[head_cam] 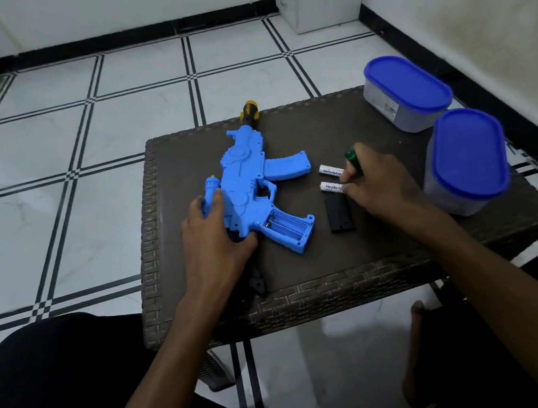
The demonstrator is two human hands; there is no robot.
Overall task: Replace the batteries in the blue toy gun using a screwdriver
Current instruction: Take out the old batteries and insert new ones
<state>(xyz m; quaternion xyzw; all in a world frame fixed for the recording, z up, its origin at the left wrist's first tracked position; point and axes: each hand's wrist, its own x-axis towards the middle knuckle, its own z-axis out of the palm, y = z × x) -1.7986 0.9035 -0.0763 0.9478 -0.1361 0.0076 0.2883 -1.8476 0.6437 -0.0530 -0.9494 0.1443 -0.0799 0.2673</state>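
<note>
The blue toy gun (252, 185) lies flat on the brown wicker table (305, 287), its yellow-tipped muzzle pointing away. Its battery compartment (284, 227) in the grip is open and looks empty. My left hand (214, 241) grips the gun's left side, fingers over the scope and thumb by the grip. Two white batteries (329, 170) (330, 187) lie to the right of the gun, and the black compartment cover (340, 213) lies just below them. My right hand (377, 187) holds a green-handled screwdriver (353, 158), and its fingertips touch both batteries.
Two grey containers with blue lids stand on the table's right side, one at the back (406, 92) and a taller one (465, 159) close to my right wrist. The gun's black stock (257, 283) reaches the table's front edge. Tiled floor surrounds the table.
</note>
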